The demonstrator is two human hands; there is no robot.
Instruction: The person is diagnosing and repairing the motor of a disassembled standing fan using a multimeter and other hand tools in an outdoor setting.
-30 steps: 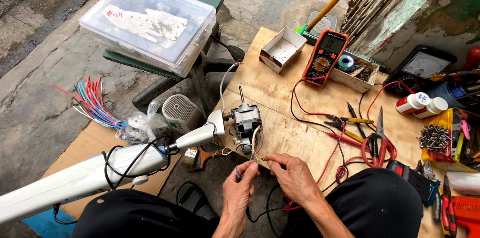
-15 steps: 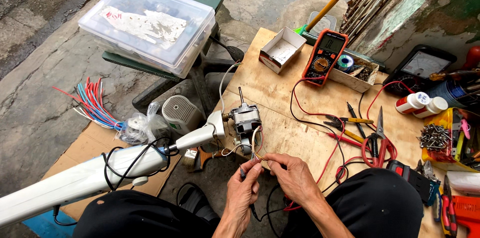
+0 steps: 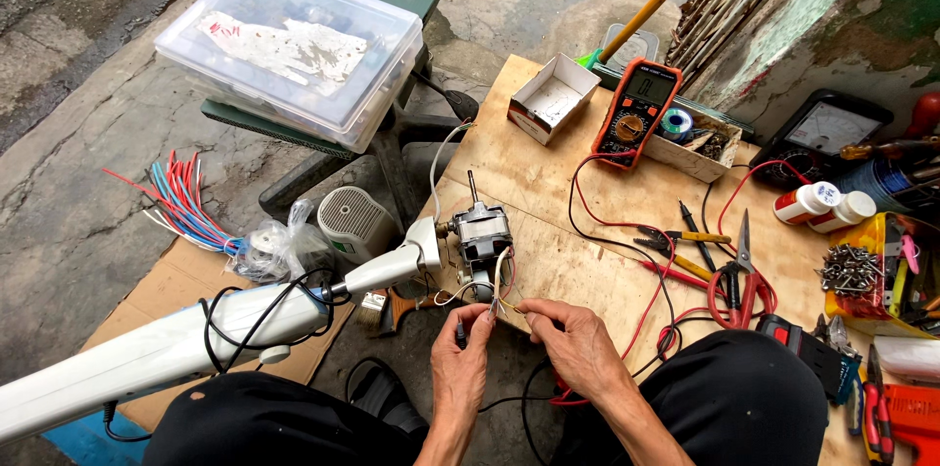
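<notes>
A small electric motor point(image 3: 480, 232) with a bare shaft sits at the end of a white fan stand point(image 3: 176, 339), at the near edge of a plywood board point(image 3: 548, 182). Thin wires point(image 3: 501, 280) hang from the motor toward me. My left hand point(image 3: 463, 363) pinches a wire end just below the motor. My right hand point(image 3: 570, 341) holds another wire end beside it, fingertips almost touching the left hand's. A black cable runs under both hands.
An orange multimeter point(image 3: 636, 112) with red and black leads lies on the board, near a small open box point(image 3: 551, 99), pliers and cutters point(image 3: 720, 265). A clear lidded bin point(image 3: 294, 50) rests on a green stool. Coloured wires point(image 3: 181, 207) lie left. Tools and screws crowd the right.
My hands have shifted slightly on the wire ends and drawn closer together beneath the motor. The motor and stand stay put.
</notes>
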